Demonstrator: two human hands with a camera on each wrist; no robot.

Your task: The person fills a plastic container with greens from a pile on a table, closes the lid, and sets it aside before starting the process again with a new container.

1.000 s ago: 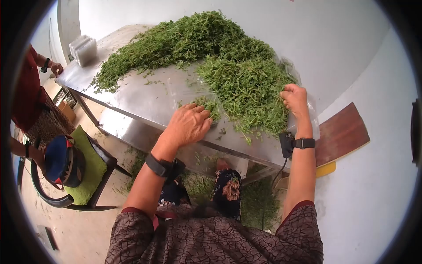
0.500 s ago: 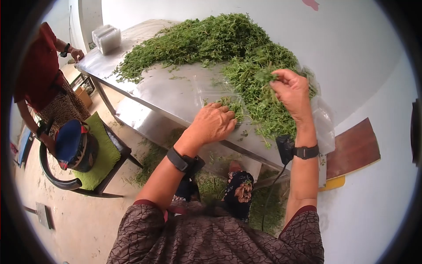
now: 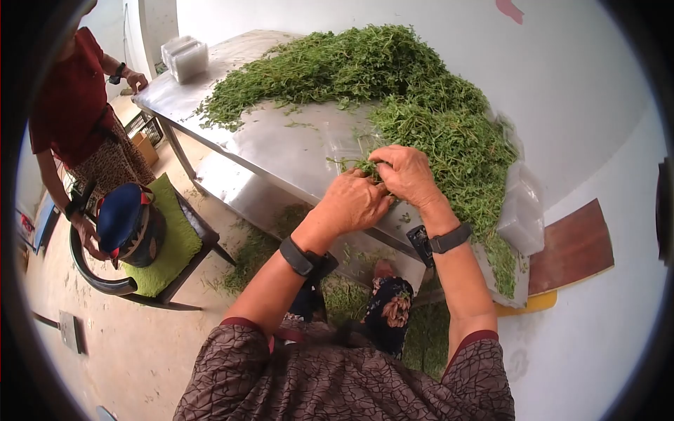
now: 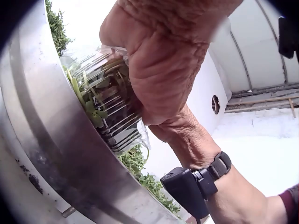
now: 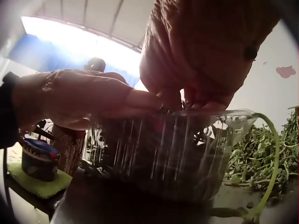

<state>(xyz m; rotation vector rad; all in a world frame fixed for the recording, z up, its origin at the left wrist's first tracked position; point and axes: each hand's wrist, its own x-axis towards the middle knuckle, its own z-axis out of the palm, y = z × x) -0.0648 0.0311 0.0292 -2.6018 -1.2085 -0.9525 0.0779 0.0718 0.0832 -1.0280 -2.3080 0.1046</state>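
A clear ribbed plastic box [image 5: 154, 154] filled with leafy greens stands at the near edge of the metal table. My left hand [image 3: 354, 200] holds the box at its rim, fingers bent over the opening. Close against it, my right hand [image 3: 411, 175] points its fingers down into the box and pinches greens [image 3: 361, 167]; its fingertips are mostly hidden. In the right wrist view a long stem [image 5: 273, 154] hangs over the box's side. A large heap of the same greens [image 3: 449, 140] spreads behind and to the right of both hands.
Clear plastic boxes are stacked at the left end of the table [image 3: 281, 137] as a stack [image 3: 186, 59], and more boxes [image 3: 523, 210] stand at its right edge. At left, another person [image 3: 77, 105] stands by a chair with a green cushion [image 3: 165, 252] and a blue-topped bucket [image 3: 126, 224].
My right hand picked a small bunch of greens off the heap and brought it left and down to the box. The left hand stayed at the box while the head view shifted.
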